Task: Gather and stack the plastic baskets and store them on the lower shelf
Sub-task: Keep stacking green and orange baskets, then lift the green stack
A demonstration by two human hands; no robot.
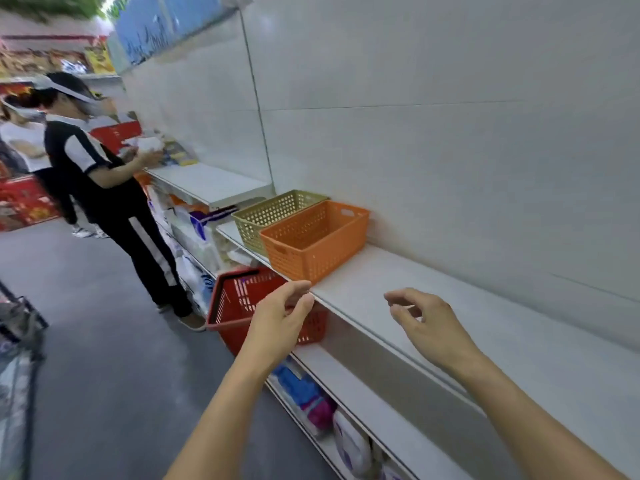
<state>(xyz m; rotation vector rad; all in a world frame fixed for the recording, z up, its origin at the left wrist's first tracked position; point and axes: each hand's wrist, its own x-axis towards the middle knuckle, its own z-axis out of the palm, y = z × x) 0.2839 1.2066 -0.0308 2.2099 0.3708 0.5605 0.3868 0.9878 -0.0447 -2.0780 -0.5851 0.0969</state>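
Note:
An orange perforated plastic basket [317,239] stands on the white upper shelf [450,313], with an olive-green basket [273,213] right behind it, touching. A red shopping basket [242,303] with a black handle sits on the lower shelf [353,386] below. My left hand [282,317] hovers at the upper shelf's front edge, just short of the orange basket, fingers curled apart and holding nothing. My right hand [427,322] hangs above the bare shelf to the right of the orange basket, fingers loosely spread, also holding nothing.
A person [104,188] in black and white stands farther down the aisle at the same shelving, handling goods. Packaged goods [311,400] fill the bottom shelves. A dark wire rack [17,317] stands at the left edge. Grey floor [104,341] runs between.

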